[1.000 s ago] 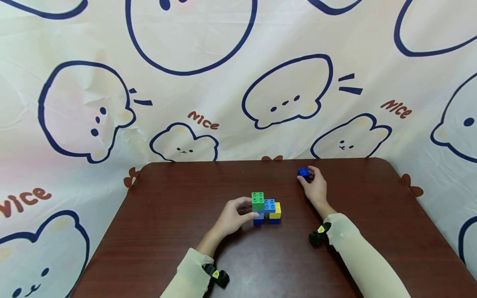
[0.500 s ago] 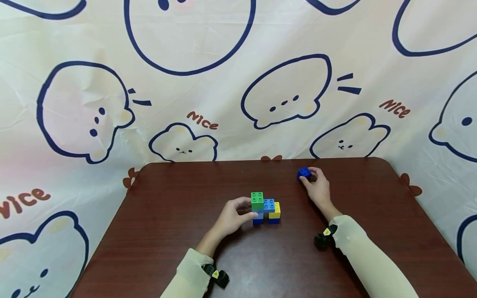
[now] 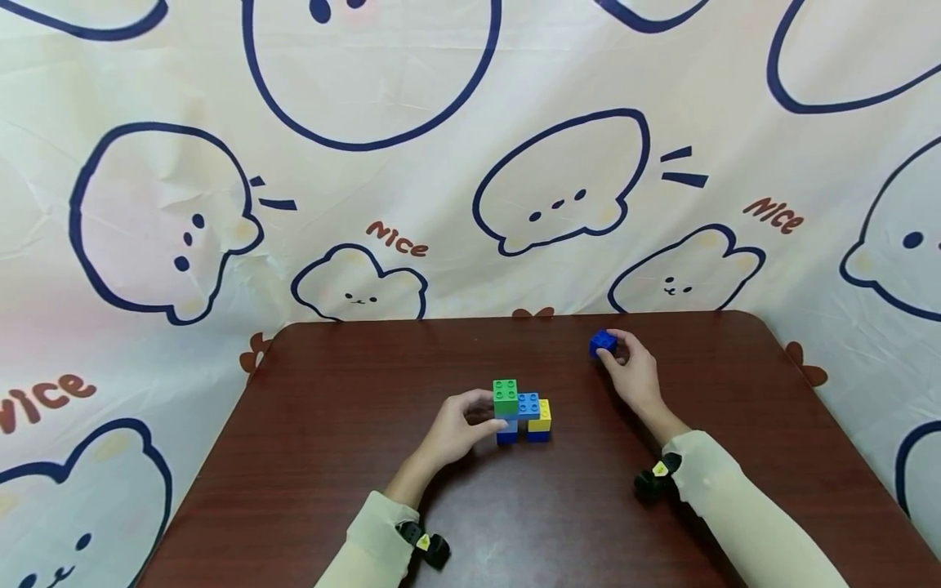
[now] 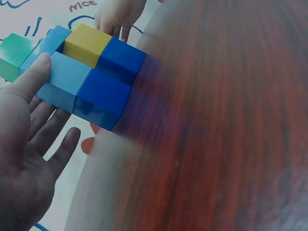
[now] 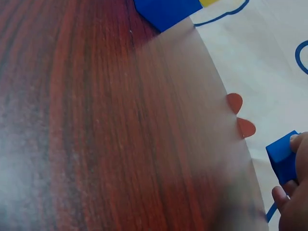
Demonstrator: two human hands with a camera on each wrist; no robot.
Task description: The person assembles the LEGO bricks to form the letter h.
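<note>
A small structure of toy building bricks stands on the table: a green brick (image 3: 505, 396) on top at the left, a light blue brick (image 3: 528, 405) bridging two legs, a yellow brick (image 3: 540, 415) over dark blue on the right. My left hand (image 3: 454, 429) grips its left side, the thumb lying on a light blue brick (image 4: 70, 72) in the left wrist view. Farther back to the right, my right hand (image 3: 634, 371) pinches a single dark blue brick (image 3: 603, 343) between thumb and fingers. That brick also shows at the right edge of the right wrist view.
The brown wooden table (image 3: 353, 359) ends at a cartoon-printed cloth (image 3: 456, 180) hanging behind and at both sides. Each wrist carries a black camera strap, such as the left one (image 3: 424, 544). The brick structure lies between the two hands.
My right wrist and forearm have shifted right and toward me, turning the hand with the dark blue brick slightly. The left hand and the brick structure hold still.
</note>
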